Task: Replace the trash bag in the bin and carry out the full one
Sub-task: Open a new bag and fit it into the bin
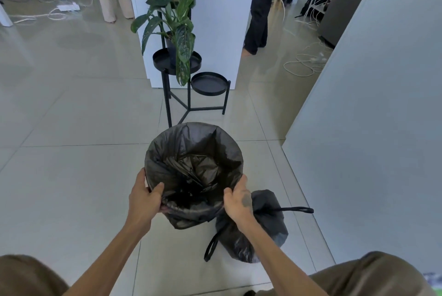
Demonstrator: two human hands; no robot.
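Note:
A round bin stands on the tiled floor, wholly covered by a fresh black trash bag [191,149] that lines it and folds over its rim. My left hand [143,196] grips the bag's edge at the near-left of the rim, thumb inside. At the near-right of the rim, my right hand [238,200] pinches the bag's edge in the same way. The full black bag [263,231], tied shut with its drawstring loops sticking out, lies on the floor just right of the bin, partly behind my right forearm.
A black metal plant stand [189,90] with a leafy plant [177,32] stands right behind the bin against a white pillar. A white wall [370,128] runs along the right. A person's legs [257,20] and loose cables [303,63] are farther back.

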